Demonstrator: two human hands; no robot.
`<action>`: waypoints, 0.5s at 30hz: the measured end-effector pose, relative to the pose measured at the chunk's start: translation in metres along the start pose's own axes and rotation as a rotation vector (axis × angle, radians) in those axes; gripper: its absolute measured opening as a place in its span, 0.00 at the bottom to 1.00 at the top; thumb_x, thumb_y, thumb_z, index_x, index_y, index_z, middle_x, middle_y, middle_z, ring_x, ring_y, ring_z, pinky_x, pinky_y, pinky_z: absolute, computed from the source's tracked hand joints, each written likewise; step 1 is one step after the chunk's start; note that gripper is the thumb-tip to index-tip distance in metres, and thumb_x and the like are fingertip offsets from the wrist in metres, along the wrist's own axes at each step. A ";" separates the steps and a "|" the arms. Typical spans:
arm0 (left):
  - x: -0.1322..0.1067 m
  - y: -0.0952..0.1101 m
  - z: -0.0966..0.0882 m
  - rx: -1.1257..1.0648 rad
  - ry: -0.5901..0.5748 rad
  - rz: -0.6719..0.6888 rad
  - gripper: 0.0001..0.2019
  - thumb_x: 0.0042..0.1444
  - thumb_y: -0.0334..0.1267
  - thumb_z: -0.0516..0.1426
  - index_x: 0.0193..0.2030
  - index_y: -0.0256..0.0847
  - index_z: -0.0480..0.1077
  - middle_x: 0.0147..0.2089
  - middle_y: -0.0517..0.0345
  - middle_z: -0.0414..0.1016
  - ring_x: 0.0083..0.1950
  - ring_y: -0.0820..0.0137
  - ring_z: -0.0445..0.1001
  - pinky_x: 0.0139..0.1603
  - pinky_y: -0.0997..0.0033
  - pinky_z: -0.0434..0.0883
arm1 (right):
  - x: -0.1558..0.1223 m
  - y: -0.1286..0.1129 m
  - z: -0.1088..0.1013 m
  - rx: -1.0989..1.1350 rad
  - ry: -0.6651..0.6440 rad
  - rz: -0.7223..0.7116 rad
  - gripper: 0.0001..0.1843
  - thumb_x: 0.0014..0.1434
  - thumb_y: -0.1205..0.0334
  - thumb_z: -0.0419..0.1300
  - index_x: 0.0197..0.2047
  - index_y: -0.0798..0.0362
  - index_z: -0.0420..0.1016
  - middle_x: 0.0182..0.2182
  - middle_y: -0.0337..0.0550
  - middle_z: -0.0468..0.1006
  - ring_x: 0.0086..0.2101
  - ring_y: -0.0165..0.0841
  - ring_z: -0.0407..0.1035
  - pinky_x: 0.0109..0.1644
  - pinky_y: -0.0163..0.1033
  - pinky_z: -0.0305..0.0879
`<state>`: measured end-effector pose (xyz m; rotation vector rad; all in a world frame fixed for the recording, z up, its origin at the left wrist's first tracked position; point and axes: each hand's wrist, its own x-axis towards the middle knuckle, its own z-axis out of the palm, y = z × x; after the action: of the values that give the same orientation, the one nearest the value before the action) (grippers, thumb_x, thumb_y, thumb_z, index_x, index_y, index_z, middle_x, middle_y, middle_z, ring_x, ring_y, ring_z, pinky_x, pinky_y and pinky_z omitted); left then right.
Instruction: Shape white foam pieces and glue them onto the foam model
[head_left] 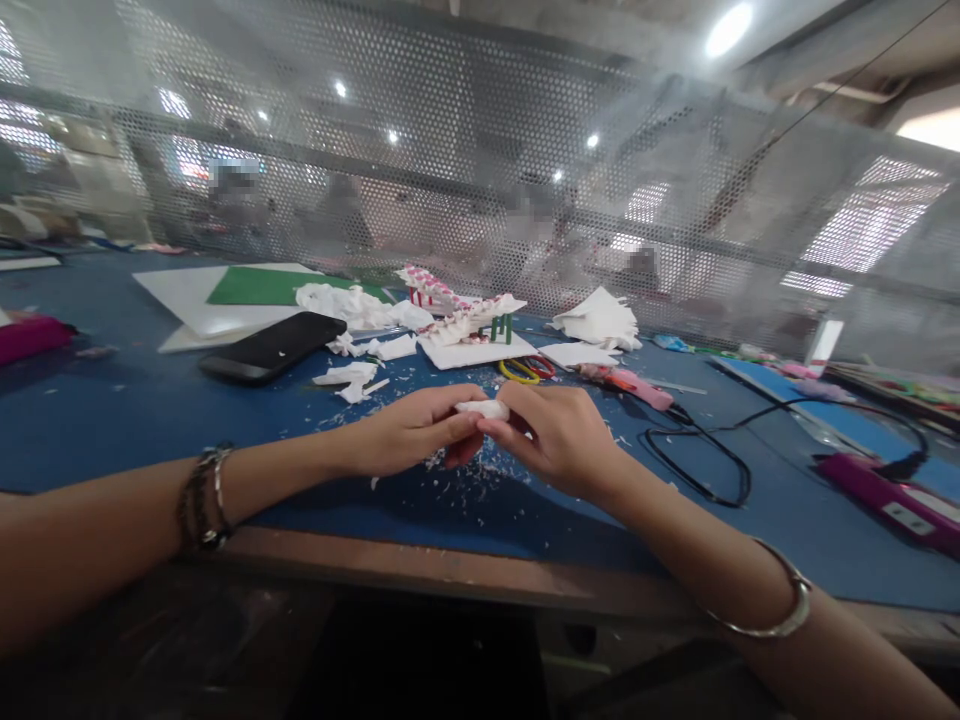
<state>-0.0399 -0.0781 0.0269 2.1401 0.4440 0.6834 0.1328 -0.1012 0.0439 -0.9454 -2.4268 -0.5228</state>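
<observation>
My left hand (pixel 411 432) and my right hand (pixel 559 435) meet above the blue table top (pixel 112 410), close to its front edge. Together they pinch a small white foam piece (pixel 484 408) between their fingertips. Fingers of both hands are curled shut round it. Many tiny white crumbs (pixel 480 475) lie on the table right under the hands. Beyond the hands stands a small white foam model (pixel 469 325) with red trim and green posts on a white base.
A black phone (pixel 274 345) lies at left-centre, with white and green sheets (pixel 225 290) behind it. White paper scraps (pixel 600 320), scissors with yellow and red handles (pixel 525 368), a pink tool (pixel 637 385) with a black cable (pixel 705 470), and a purple device (pixel 892 495) lie to the right. A perforated metal screen (pixel 480 150) backs the table.
</observation>
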 end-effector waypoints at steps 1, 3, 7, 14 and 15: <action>0.000 0.000 0.000 -0.009 0.007 0.002 0.10 0.57 0.39 0.42 0.30 0.37 0.57 0.23 0.63 0.60 0.24 0.78 0.60 0.26 0.78 0.60 | 0.000 -0.001 0.000 -0.003 -0.002 -0.004 0.24 0.59 0.49 0.37 0.23 0.54 0.61 0.16 0.37 0.64 0.18 0.25 0.54 0.22 0.32 0.44; 0.001 -0.001 0.000 -0.008 0.018 0.004 0.10 0.57 0.39 0.43 0.30 0.37 0.58 0.24 0.62 0.62 0.24 0.78 0.62 0.26 0.79 0.61 | 0.000 -0.002 0.000 -0.003 -0.011 -0.007 0.23 0.60 0.51 0.38 0.24 0.54 0.62 0.16 0.37 0.63 0.18 0.25 0.53 0.22 0.33 0.43; -0.001 0.000 -0.003 -0.008 -0.006 -0.011 0.10 0.56 0.38 0.43 0.30 0.36 0.60 0.26 0.61 0.65 0.25 0.78 0.64 0.28 0.78 0.63 | -0.001 -0.004 -0.001 0.012 -0.034 -0.015 0.20 0.60 0.55 0.40 0.24 0.54 0.63 0.17 0.37 0.64 0.18 0.25 0.54 0.22 0.33 0.43; 0.000 0.001 -0.004 -0.100 -0.025 -0.045 0.13 0.56 0.40 0.42 0.27 0.36 0.60 0.22 0.61 0.64 0.23 0.77 0.63 0.27 0.76 0.63 | -0.001 -0.003 -0.001 0.024 0.000 -0.036 0.18 0.57 0.53 0.45 0.24 0.54 0.64 0.16 0.35 0.63 0.18 0.24 0.55 0.22 0.32 0.45; 0.000 0.001 -0.004 -0.102 -0.011 -0.053 0.13 0.56 0.40 0.43 0.27 0.36 0.60 0.22 0.62 0.63 0.23 0.78 0.63 0.27 0.77 0.62 | -0.001 -0.002 -0.001 0.025 0.004 -0.036 0.16 0.57 0.53 0.46 0.25 0.54 0.65 0.16 0.34 0.64 0.18 0.24 0.55 0.22 0.32 0.46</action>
<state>-0.0420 -0.0760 0.0294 2.0283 0.4491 0.6497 0.1323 -0.1035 0.0438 -0.8915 -2.4451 -0.5051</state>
